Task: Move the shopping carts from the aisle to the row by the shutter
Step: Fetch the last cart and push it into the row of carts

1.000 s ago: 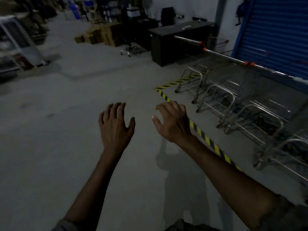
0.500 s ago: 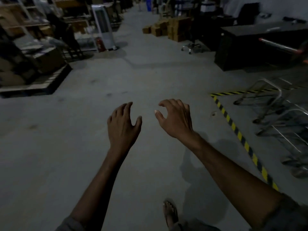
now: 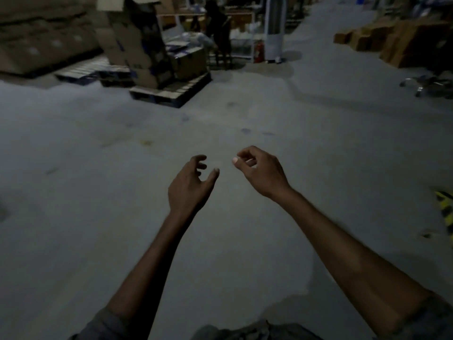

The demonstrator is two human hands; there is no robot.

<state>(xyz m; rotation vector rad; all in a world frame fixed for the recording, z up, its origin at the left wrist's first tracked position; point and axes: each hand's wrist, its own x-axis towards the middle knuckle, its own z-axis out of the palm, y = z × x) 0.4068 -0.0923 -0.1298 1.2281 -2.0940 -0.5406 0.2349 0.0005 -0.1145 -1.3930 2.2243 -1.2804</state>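
Hovering empty, both hands (image 3: 228,177) — pallet (image 3: 171,90) of boxes (image 3: 137,38) well ahead.

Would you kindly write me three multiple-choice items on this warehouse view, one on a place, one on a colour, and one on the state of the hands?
1. Where does the wooden pallet stacked with cardboard boxes stand?
A. Upper left of the view
B. At the right edge
C. Between the arms

2. What colours are the striped floor tape at the right edge?
A. Red and white
B. Yellow and black
C. Plain blue

3. What are the left hand and right hand doing?
A. Both gripping a cart handle
B. One carrying a box
C. Both free, fingers loosely curled

Answers:
1 A, as the pallet sits left of centre beyond the hands.
2 B, as the stripes alternate yellow and black.
3 C, as nothing is in either grip and only grey concrete floor lies below.
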